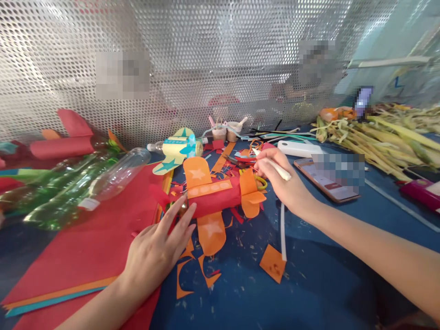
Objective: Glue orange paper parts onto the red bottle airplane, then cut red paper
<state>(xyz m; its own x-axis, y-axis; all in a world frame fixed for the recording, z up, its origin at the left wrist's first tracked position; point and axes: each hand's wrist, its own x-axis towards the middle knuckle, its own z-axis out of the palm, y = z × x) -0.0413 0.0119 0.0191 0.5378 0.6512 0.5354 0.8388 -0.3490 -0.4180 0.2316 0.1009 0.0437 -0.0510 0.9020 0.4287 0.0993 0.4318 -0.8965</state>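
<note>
Your left hand [156, 245] splays against the cylindrical red-and-orange craft plane [220, 199]; your right hand [287, 188] pinches a tapered white stick [277, 168].

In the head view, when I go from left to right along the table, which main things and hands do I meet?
Green plastic bottles, clear plastic bottle, left hand, red-and-orange toy plane, right hand holding a white pen-like stick, phone, dry yellowish stalks.
</note>
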